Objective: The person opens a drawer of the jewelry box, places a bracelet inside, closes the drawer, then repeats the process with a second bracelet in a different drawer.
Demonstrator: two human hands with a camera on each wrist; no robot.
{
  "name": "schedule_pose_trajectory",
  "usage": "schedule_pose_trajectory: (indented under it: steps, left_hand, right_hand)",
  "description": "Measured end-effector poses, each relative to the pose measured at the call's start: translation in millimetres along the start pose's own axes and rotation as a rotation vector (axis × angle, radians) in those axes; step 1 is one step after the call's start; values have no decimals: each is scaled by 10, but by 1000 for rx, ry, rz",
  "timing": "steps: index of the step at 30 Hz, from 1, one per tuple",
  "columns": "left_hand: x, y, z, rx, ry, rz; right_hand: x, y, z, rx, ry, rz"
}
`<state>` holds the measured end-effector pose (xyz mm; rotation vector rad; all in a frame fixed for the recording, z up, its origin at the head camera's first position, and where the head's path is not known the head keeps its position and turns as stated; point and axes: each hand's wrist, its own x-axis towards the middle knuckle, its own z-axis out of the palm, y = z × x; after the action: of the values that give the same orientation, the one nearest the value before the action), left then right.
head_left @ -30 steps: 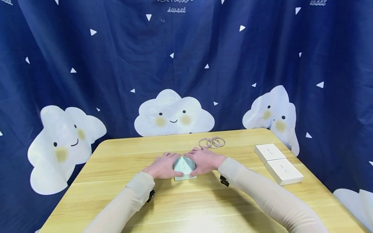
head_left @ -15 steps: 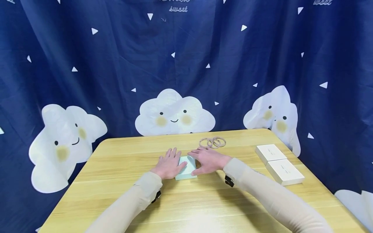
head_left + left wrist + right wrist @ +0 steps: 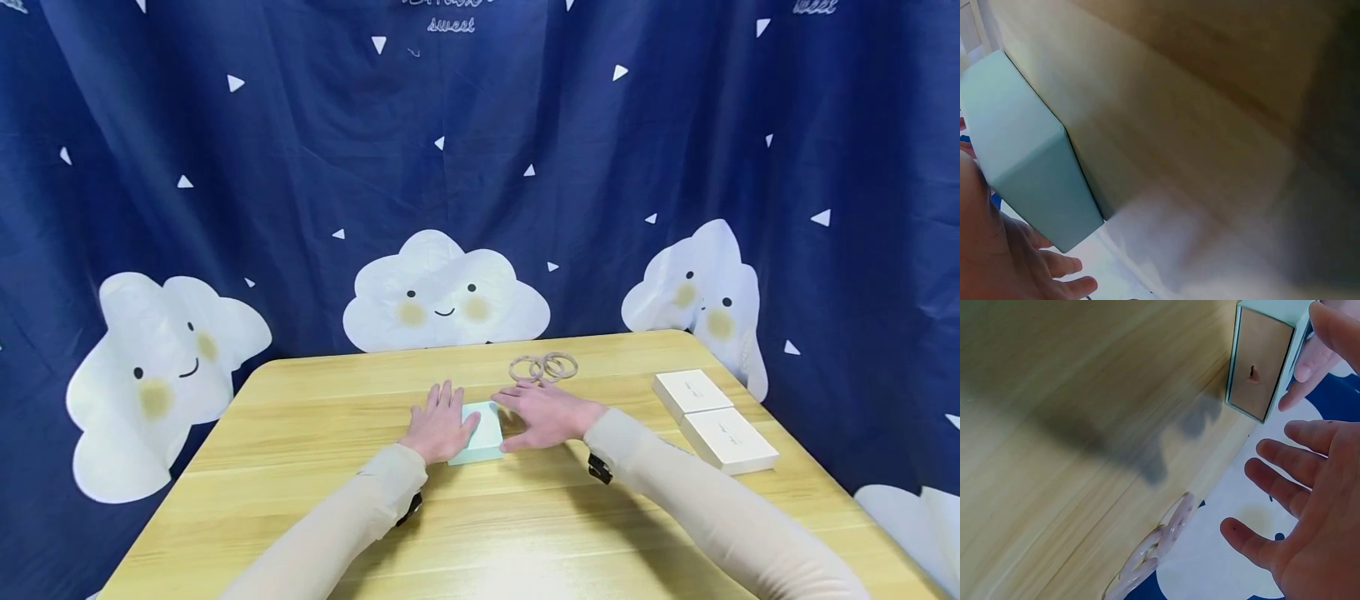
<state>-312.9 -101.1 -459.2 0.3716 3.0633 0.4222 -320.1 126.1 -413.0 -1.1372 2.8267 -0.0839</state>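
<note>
A mint-green box lies on the wooden table. The end facing my right hand is tan inside a green rim, with a small tab or slit in its middle. My left hand rests along the box's left side, its fingers stretched forward and its thumb over the top. To the right of the box is my right hand, fingers spread and holding nothing. Its thumb is close to the box's edge; whether it touches I cannot tell. Left fingertips show beyond the box in the right wrist view.
Several pinkish bangles lie overlapping behind my right hand. Two white boxes, a farther one and a nearer one, sit end to end at the table's right side. A dark blue curtain with clouds hangs behind the table.
Both hands held the box between them a second ago. My left hand has since straightened its fingers along the left side. My right hand has loosened and drawn slightly right.
</note>
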Motion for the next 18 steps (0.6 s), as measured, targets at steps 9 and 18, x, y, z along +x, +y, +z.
schedule_pose_trajectory:
  steps: [9, 18]
  left_hand:
    - [-12, 21, 8, -38, -18, -32]
    - [-24, 34, 17, -30, -23, -18]
  right_hand:
    - [-56, 40, 22, 6, 20, 7]
    - [-111, 62, -1, 18, 13, 17]
